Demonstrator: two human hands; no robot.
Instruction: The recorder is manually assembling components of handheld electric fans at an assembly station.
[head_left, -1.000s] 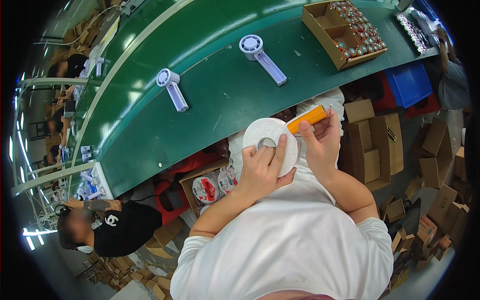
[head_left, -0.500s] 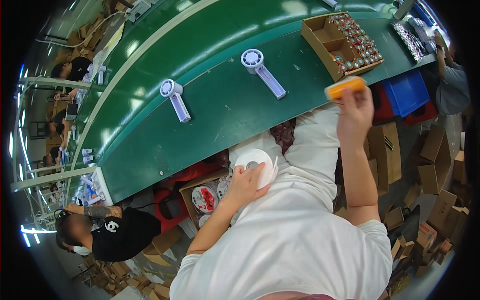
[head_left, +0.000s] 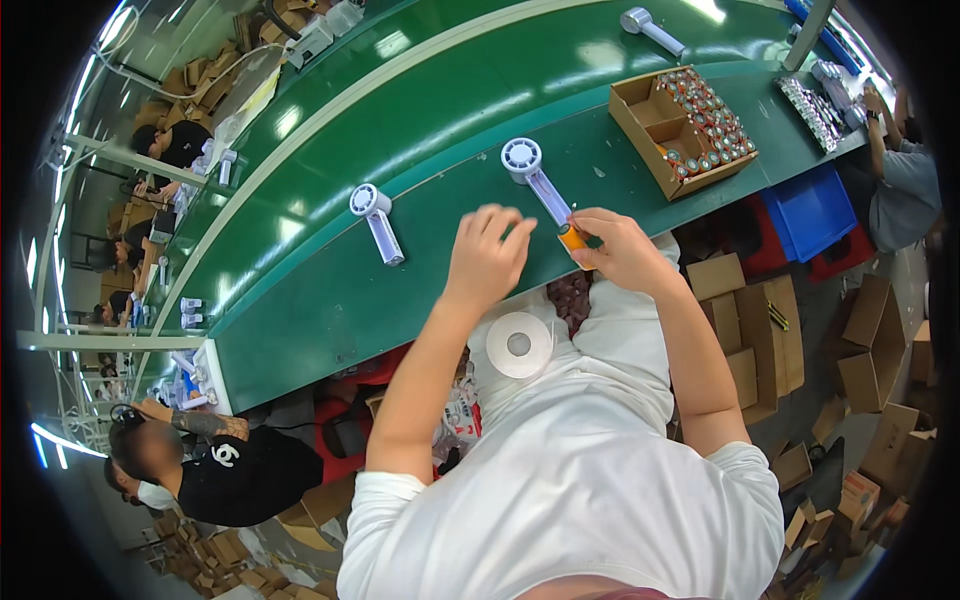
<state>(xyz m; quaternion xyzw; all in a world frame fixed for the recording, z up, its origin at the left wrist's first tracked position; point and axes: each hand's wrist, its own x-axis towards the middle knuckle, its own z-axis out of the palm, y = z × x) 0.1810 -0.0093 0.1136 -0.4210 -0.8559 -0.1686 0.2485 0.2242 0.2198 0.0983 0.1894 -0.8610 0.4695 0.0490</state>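
Observation:
My right hand (head_left: 622,250) is closed on an orange cylindrical battery (head_left: 571,238), held at the lower end of a handheld fan's open handle. That fan (head_left: 522,158), white-lilac with a round slotted head, lies on the green bench. Over the bench's near edge, my left hand (head_left: 490,257) hovers to the left of the battery, fingers apart and bent, with nothing seen in them. A second fan (head_left: 372,202) lies farther left, its handle also open. A roll of white tape (head_left: 508,358) rests on my lap.
A cardboard box (head_left: 650,150) of orange-sided batteries stands at right on the bench. Beyond the bench runs a green belt (head_left: 440,90) carrying another fan (head_left: 652,28). A blue bin (head_left: 815,215) sits right. Co-workers are at left and far right; cartons stand on the floor.
My right hand has brought the battery left and down to the fan's handle. My left hand let go of the tape roll, now on my lap, and rose over the bench. A fan appeared on the belt.

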